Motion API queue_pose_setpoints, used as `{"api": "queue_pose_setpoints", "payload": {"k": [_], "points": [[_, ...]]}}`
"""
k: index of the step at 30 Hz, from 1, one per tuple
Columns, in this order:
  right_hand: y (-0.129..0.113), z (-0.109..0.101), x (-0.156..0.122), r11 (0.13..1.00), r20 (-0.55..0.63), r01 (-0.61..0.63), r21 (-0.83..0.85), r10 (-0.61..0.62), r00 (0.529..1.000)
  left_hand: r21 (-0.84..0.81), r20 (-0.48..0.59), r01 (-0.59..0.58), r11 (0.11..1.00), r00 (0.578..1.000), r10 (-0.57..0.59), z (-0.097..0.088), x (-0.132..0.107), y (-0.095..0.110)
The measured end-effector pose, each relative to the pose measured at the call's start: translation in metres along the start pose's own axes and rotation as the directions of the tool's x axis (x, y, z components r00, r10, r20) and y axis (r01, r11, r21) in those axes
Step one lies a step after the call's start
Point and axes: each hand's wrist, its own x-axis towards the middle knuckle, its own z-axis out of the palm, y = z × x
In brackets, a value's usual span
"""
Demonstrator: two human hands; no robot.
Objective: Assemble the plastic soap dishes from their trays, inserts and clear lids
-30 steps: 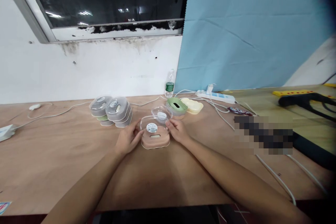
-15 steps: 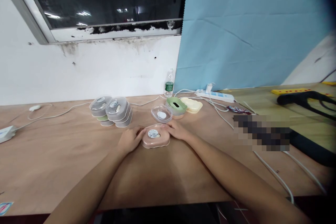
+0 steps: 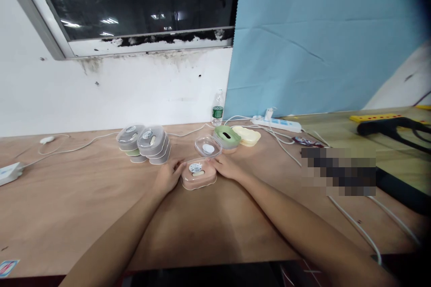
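Note:
A pink lidded box [image 3: 199, 181] with a clear plastic cover and a round printed sticker sits on the table in front of me. My left hand [image 3: 169, 176] grips its left side, with the fingertips at the far left corner. From the opposite side, my right hand [image 3: 227, 167] holds its right edge, fingers over the far right corner. Just behind it lies a loose clear lid [image 3: 204, 144] with a white sticker. Farther right of that lid stand a green box top [image 3: 230, 136] on a stack and a cream-coloured wavy-edged piece [image 3: 248, 136].
Two stacks of grey lidded boxes [image 3: 153, 142] stand to the left. A water bottle [image 3: 217, 110] is by the wall, with a white power strip [image 3: 279, 123] to its right. White cables [image 3: 353, 224] cross the wooden table [image 3: 84, 215]. A blurred-out object lies at right.
The pink box has turned slightly between my hands, and the pale slot in its top shows more fully. My left hand has shifted a little along its side.

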Motion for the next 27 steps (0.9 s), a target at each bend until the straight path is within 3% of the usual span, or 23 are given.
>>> {"api": "queue_pose_setpoints", "payload": {"k": [2,4,8,12,14,17,20,22,24,26,27], "points": [[0.001,0.001,0.0,1.0,-0.01,0.011,-0.004,-0.011,1.0,-0.006,0.007,-0.113,0.994,0.994,0.113,-0.001,-0.002,0.001],[0.001,0.001,-0.001,1.0,-0.019,0.02,-0.01,-0.02,1.0,0.008,0.103,-0.232,0.973,0.968,0.23,-0.002,-0.005,0.003],[0.001,0.0,-0.003,0.999,-0.019,0.024,-0.029,-0.025,1.0,0.065,0.274,-0.322,0.945,0.916,0.293,-0.002,-0.01,0.005],[0.004,-0.002,-0.002,1.0,-0.042,0.009,-0.013,-0.01,0.999,0.117,0.221,-0.384,0.916,0.909,0.353,-0.004,-0.013,0.01],[0.008,-0.004,-0.001,1.0,-0.094,-0.017,-0.002,0.017,0.995,0.161,0.169,-0.467,0.869,0.881,0.442,-0.008,-0.014,0.013],[0.016,-0.006,0.001,0.999,-0.161,-0.039,0.021,0.041,0.986,0.235,0.033,-0.591,0.772,0.798,0.601,-0.02,-0.013,0.015],[0.02,-0.008,0.001,0.998,-0.164,-0.04,0.051,0.048,0.985,0.273,-0.25,-0.619,0.736,0.693,0.676,-0.044,-0.007,0.01],[0.02,-0.007,0.001,0.998,-0.155,-0.03,0.053,0.038,0.987,0.312,-0.511,-0.524,0.793,0.611,0.605,-0.067,-0.001,0.005],[0.017,-0.007,0.001,0.999,-0.143,-0.014,0.035,0.019,0.989,0.355,-0.69,-0.321,0.878,0.545,0.477,-0.091,0.006,-0.001],[0.013,-0.008,0.0,1.0,-0.13,0.006,-0.002,-0.006,0.991,0.295,-0.816,-0.139,0.945,0.477,0.325,-0.113,0.011,-0.01],[0.012,-0.008,0.0,1.0,-0.125,0.014,-0.019,-0.016,0.992,0.245,-0.846,-0.055,0.968,0.475,0.241,-0.123,0.013,-0.014]]}}
